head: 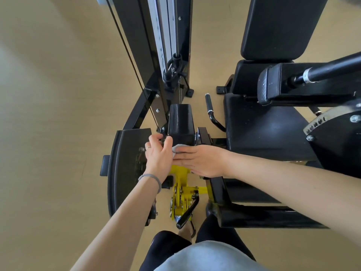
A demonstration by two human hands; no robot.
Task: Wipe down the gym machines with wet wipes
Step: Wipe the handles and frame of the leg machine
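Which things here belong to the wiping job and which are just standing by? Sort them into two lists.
In the job:
- wet wipe, under the flat fingers of the right hand
- black machine block that the wipe lies against
- left hand, touching the wipe and the block

Standing by:
- yellow adjuster
- seat pad
- back pad
- side handle
- weight stack column

Single head view, looking steeply down and forward, close over black gym machine (180,124); seat pad (263,130) right, floor (48,114) left; far edges warped, probably wide-angle lens.
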